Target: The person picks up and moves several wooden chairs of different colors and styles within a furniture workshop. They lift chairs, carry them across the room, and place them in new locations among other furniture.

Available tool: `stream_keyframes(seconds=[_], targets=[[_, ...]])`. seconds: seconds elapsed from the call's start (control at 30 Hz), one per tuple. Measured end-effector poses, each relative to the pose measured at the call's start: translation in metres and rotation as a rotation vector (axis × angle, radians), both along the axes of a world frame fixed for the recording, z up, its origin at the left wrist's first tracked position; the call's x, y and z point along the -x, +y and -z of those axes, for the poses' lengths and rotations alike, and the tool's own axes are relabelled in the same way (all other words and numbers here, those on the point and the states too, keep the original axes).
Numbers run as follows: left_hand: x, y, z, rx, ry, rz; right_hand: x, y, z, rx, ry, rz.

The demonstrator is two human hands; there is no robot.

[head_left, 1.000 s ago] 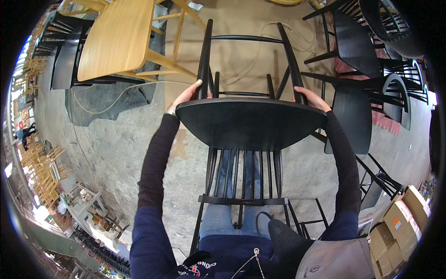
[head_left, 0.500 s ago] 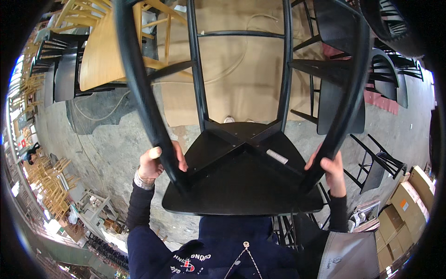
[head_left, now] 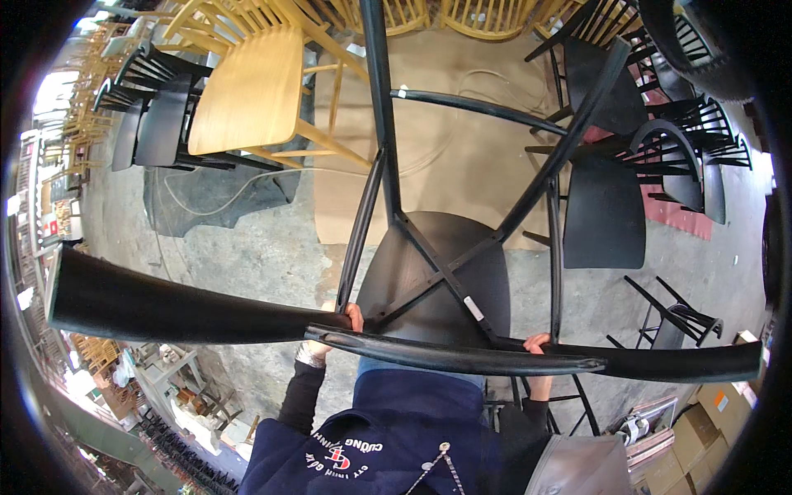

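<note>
In front of me is a black wooden chair (head_left: 450,247), its seat's underside and crossed braces facing me. A small white label (head_left: 473,308) sits on one brace. The far legs stretch away, and the near legs spread wide to both sides close to the camera. My left hand (head_left: 351,317) has its fingers curled round the frame at the near left leg, beside a side stretcher. My right hand (head_left: 538,346) grips the frame at the near right, by the other side stretcher. The near bars partly hide both hands.
At the far left stands a light wood chair (head_left: 247,91), with dark chairs (head_left: 161,124) behind it. Several black chairs (head_left: 606,210) stand at the right on brown and red sheets. Cardboard boxes (head_left: 714,412) are stacked at lower right. A hose (head_left: 194,210) lies on the floor.
The chair has tipped and turned; its near legs now spread sideways across the front. Both hands have moved inward and lower, still holding it. More floor and light wood chairs show beyond.
</note>
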State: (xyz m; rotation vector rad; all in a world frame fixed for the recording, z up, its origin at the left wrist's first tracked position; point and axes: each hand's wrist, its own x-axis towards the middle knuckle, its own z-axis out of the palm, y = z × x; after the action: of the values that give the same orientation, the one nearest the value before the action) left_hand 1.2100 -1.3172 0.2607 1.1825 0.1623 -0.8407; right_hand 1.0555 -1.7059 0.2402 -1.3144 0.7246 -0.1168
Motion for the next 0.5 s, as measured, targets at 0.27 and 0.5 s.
stream_keyframes(seconds=[0.27,0.5], targets=[[0.037,-0.004,-0.053,-0.267,-0.638,0.288,0.035,0.009,-0.056,0.175,-0.116,-0.007],[0.061,-0.004,-0.086,-0.310,-0.671,0.323,0.071,0.003,-0.081,0.296,-0.132,-0.138]])
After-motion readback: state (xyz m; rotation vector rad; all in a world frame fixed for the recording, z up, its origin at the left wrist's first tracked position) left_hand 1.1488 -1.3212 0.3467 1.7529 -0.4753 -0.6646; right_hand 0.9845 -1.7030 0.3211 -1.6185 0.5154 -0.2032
